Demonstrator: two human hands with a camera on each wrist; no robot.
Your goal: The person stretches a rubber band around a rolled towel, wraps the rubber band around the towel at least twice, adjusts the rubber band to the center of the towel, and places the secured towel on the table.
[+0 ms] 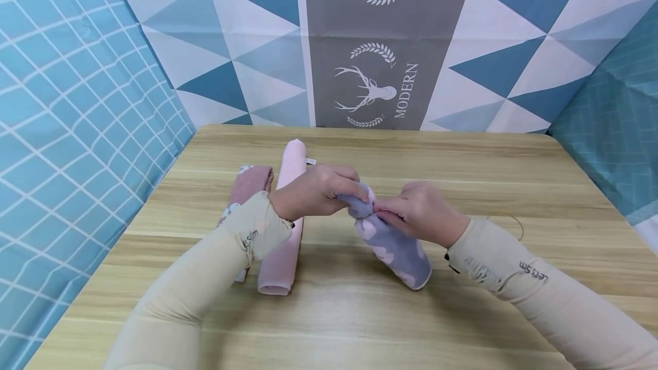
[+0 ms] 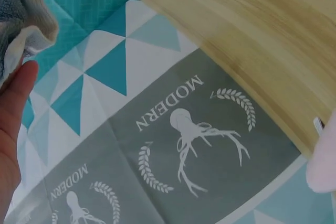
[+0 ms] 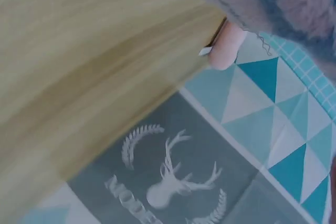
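Observation:
Both hands work on a rolled towel [image 1: 396,253], lavender-grey with pale pink patches, tilted above the table. My left hand [image 1: 321,190] grips its upper end. At a narrow, cinched waist just below that end, my right hand [image 1: 418,213] pinches the towel between thumb and fingers. The towel's longer part slants down to the right. Whatever draws the waist in is hidden by the fingers. The left wrist view catches a bunched towel end [image 2: 39,30] beside a finger; the right wrist view shows the towel's fuzzy side [image 3: 294,3], blurred and close.
A pale pink rolled towel [image 1: 283,244] with a white tag lies left of the hands. Beside it, partly behind the left forearm, is a folded dusty-rose towel [image 1: 252,184]. A thin loop [image 1: 516,227] lies on the wooden table [image 1: 360,330] by the right wrist. Patterned sheets [image 1: 257,44] hang behind.

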